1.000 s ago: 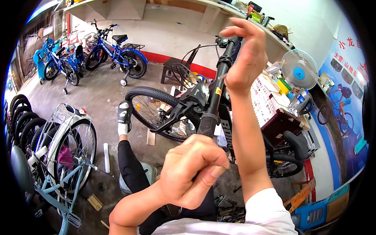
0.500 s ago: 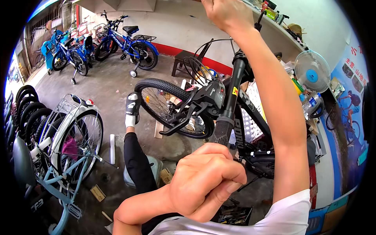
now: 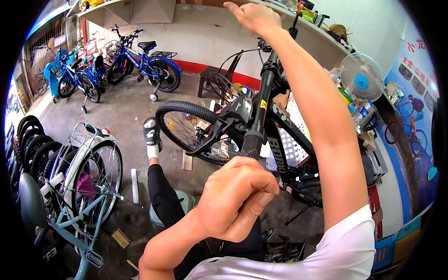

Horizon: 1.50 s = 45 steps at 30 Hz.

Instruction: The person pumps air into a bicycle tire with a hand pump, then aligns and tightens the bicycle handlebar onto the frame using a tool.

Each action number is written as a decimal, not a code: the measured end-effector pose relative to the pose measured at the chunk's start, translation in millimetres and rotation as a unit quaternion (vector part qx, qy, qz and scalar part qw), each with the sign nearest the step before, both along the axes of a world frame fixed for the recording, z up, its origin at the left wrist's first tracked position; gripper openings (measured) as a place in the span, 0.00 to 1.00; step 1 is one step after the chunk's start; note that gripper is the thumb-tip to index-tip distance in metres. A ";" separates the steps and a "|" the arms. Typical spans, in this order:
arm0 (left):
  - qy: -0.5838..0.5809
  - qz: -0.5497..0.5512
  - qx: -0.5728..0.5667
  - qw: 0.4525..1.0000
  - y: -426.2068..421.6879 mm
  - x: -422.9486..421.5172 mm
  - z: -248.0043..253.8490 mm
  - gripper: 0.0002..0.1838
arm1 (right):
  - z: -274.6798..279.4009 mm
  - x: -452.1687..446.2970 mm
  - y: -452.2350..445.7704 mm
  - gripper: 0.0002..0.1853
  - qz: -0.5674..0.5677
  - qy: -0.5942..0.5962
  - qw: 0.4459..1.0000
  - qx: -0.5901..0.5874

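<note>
A black mountain bike (image 3: 280, 156) stands before me, its handlebar (image 3: 265, 93) running away from my body. My left hand (image 3: 238, 198) is closed around the end of the near rubber grip (image 3: 252, 145). The near brake lever (image 3: 205, 147) sticks out to the left of the bar. My right arm reaches past the bike's right side to the far end of the handlebar. Up there my right hand (image 3: 256, 19) looks curled, one digit pointing left; what it holds, if anything, is hidden. The front wheel (image 3: 186, 108) is turned toward the left.
At the left stand a light-blue bicycle (image 3: 86, 205) and a row of tires (image 3: 39, 144). Two blue children's bikes (image 3: 149, 63) are by the back wall. A fan (image 3: 361, 79) is at the right. Tools (image 3: 282, 247) lie low at the front.
The whole view has shifted slightly. My right hand appears lower in view and one digit now shows stretched out to the left. My left hand stays on the near grip.
</note>
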<state>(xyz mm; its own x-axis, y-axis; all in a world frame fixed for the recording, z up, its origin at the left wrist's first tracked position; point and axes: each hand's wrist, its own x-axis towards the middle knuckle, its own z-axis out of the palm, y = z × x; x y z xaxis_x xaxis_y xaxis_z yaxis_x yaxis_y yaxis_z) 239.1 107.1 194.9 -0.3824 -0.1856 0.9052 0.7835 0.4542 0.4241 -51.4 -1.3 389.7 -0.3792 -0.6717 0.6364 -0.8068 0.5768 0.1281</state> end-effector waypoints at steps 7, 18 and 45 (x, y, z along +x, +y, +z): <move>-0.022 -0.001 -0.010 1.000 0.2 -0.8 -0.1 0.03 | -7.2 -8.0 72.3 0.35 0.004 0.000 0.993 0.120; -0.002 0.132 -0.151 0.980 21.2 14.4 14.8 0.10 | -30.0 -7.1 122.9 0.18 0.034 0.200 0.977 0.072; -0.055 0.176 -0.270 0.945 114.8 -23.7 -35.6 0.09 | -192.9 -58.2 260.7 0.25 0.094 -0.615 0.754 -0.209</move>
